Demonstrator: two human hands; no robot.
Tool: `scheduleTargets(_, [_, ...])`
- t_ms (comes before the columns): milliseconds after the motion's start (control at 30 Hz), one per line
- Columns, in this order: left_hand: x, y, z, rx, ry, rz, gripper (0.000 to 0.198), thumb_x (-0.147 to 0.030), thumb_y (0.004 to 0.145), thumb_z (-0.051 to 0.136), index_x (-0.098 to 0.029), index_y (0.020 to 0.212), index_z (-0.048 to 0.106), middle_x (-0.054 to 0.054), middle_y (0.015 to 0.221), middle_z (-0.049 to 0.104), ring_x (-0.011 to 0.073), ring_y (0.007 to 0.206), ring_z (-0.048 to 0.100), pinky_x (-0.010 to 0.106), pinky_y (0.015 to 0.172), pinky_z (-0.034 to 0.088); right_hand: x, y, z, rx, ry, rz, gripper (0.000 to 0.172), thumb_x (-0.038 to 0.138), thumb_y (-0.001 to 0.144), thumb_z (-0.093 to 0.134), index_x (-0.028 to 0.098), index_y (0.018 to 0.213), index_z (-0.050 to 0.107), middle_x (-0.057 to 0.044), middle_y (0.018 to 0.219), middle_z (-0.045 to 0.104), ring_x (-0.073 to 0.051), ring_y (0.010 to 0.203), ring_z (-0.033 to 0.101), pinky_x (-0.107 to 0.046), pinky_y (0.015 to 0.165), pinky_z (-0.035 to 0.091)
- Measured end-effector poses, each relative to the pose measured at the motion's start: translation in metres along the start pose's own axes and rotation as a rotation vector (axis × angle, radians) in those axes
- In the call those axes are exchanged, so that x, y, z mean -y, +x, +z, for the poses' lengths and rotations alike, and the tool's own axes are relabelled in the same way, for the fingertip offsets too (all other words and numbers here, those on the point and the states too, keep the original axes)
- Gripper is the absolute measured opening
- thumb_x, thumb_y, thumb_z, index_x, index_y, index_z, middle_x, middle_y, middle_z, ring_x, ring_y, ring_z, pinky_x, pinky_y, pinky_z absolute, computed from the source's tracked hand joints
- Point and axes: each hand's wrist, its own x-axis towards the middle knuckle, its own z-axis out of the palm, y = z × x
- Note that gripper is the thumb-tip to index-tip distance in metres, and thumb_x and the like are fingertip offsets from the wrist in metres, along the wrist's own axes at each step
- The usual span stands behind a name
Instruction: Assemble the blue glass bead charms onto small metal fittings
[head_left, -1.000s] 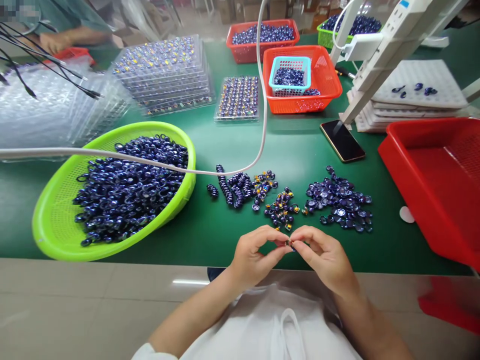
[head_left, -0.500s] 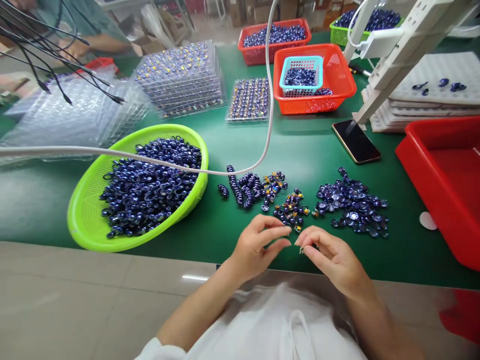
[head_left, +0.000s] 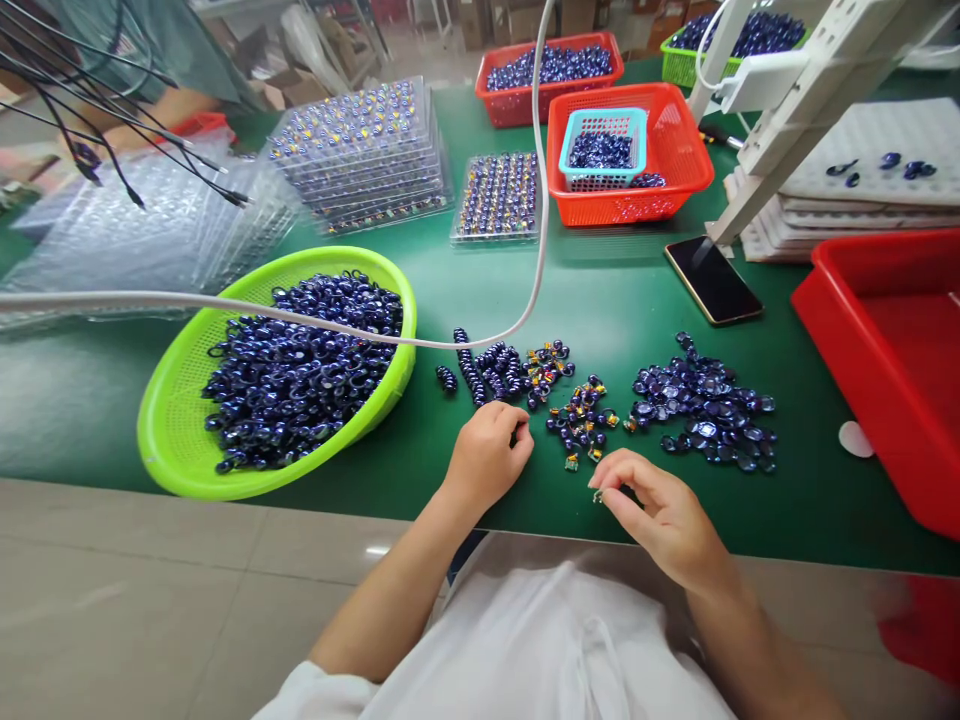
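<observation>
My left hand (head_left: 489, 455) is at the near end of a cluster of dark blue, ring-like pieces (head_left: 501, 370). Its fingers are curled together, and whatever they may hold is hidden. Between thumb and forefinger, my right hand (head_left: 664, 510) pinches a small shiny circuit-like piece (head_left: 598, 495) just above the table's near side. Beyond the hands lies a loose group of blue pieces with orange-and-silver parts (head_left: 583, 415). To the right spreads a pile of flat, glossy dark blue pieces (head_left: 705, 405).
A tilted green basket (head_left: 161, 440) full of dark blue rings stands left. Behind are stacked clear trays (head_left: 360, 150), a red basket (head_left: 690, 175) and a phone (head_left: 714, 280). A red bin (head_left: 862, 370) stands right. A white cable (head_left: 538, 200) hangs across. Another person's arm shows far left.
My left hand has moved left and away from my right hand, its fingers closing in toward the blue rings. My right hand stays nearly in place, still pinching the small piece.
</observation>
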Motion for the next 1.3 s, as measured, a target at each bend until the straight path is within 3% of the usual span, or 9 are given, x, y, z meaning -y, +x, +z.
scheduleTargets(167, [-0.010,-0.003,-0.011,-0.044,-0.216,-0.139,0.011,-0.009,0.080,0.058,-0.018,0.084,0.063,0.003,0.078,0.066,0.0145,0.069,0.064,0.028,0.068,0.055,0.000,0.001,0.003,-0.028,0.007,-0.004,0.015,0.026,0.098,0.054,0.024,0.084,0.058,-0.005,0.100,0.064,-0.019,0.095,0.063,-0.032,0.085,0.051])
scheduleTargets(333, [-0.036,-0.007,-0.018,0.135,-0.873,-0.444,0.004,-0.018,0.080,0.065,-0.016,0.084,0.063,0.003,0.078,0.068,0.0140,0.068,0.068,0.025,0.065,0.058,0.003,0.003,0.012,-0.074,-0.013,-0.051,0.010,0.024,0.097,0.055,0.025,0.088,0.059,-0.005,0.128,0.064,-0.020,0.114,0.063,-0.035,0.098,0.050])
scheduleTargets(400, [-0.045,-0.008,-0.016,0.172,-1.023,-0.499,0.007,-0.021,0.081,0.066,-0.016,0.084,0.062,0.004,0.077,0.069,0.0146,0.068,0.068,0.026,0.066,0.059,0.007,0.005,0.016,-0.070,-0.044,-0.089,0.009,0.021,0.097,0.054,0.025,0.090,0.058,-0.004,0.131,0.064,-0.020,0.116,0.064,-0.036,0.100,0.050])
scheduleTargets(467, [-0.048,-0.008,-0.013,0.126,-0.969,-0.495,0.005,-0.020,0.082,0.065,-0.016,0.084,0.062,0.003,0.077,0.068,0.0145,0.069,0.068,0.026,0.067,0.058,0.009,0.008,0.020,-0.082,-0.094,-0.134,0.009,0.019,0.096,0.054,0.025,0.091,0.058,-0.005,0.130,0.066,-0.019,0.115,0.065,-0.036,0.100,0.050])
scheduleTargets(600, [-0.039,-0.009,-0.006,-0.027,-0.473,-0.331,0.007,-0.012,0.080,0.060,-0.018,0.083,0.061,0.001,0.079,0.065,0.0131,0.069,0.063,0.025,0.067,0.054,0.008,0.010,0.026,-0.110,-0.201,-0.208,0.010,0.015,0.095,0.054,0.025,0.093,0.057,-0.006,0.127,0.068,-0.020,0.117,0.065,-0.036,0.100,0.051])
scheduleTargets(767, [-0.019,-0.011,0.001,0.102,-0.042,-0.182,0.013,-0.007,0.078,0.054,-0.019,0.080,0.055,0.003,0.077,0.060,0.0173,0.070,0.059,0.029,0.065,0.050,0.002,0.008,0.028,-0.097,-0.239,-0.224,0.011,0.014,0.094,0.054,0.025,0.093,0.057,-0.007,0.128,0.067,-0.020,0.117,0.065,-0.035,0.099,0.053])
scheduleTargets(967, [-0.009,-0.008,0.000,0.162,-0.029,-0.208,0.014,-0.005,0.078,0.054,-0.019,0.077,0.054,0.002,0.074,0.057,0.0178,0.069,0.057,0.030,0.065,0.047,0.002,0.004,0.025,-0.078,-0.235,-0.207,0.011,0.014,0.094,0.055,0.025,0.091,0.058,-0.006,0.123,0.068,-0.020,0.114,0.066,-0.036,0.097,0.053])
scheduleTargets(1100, [-0.013,-0.007,-0.011,0.096,-0.305,-0.331,0.009,-0.009,0.081,0.062,-0.018,0.078,0.060,0.000,0.074,0.060,0.0138,0.066,0.057,0.027,0.065,0.048,0.002,0.000,0.019,-0.099,-0.206,-0.166,0.010,0.016,0.094,0.055,0.024,0.090,0.059,-0.006,0.120,0.069,-0.021,0.112,0.067,-0.036,0.096,0.054])
scheduleTargets(1300, [-0.040,-0.005,-0.013,0.054,-1.196,-0.575,0.017,-0.020,0.065,0.087,-0.017,0.071,0.072,0.001,0.076,0.065,0.0122,0.072,0.062,0.023,0.065,0.053,0.000,0.000,0.023,-0.134,-0.047,-0.133,0.008,0.018,0.096,0.055,0.025,0.094,0.059,-0.007,0.131,0.065,-0.021,0.115,0.065,-0.039,0.099,0.052])
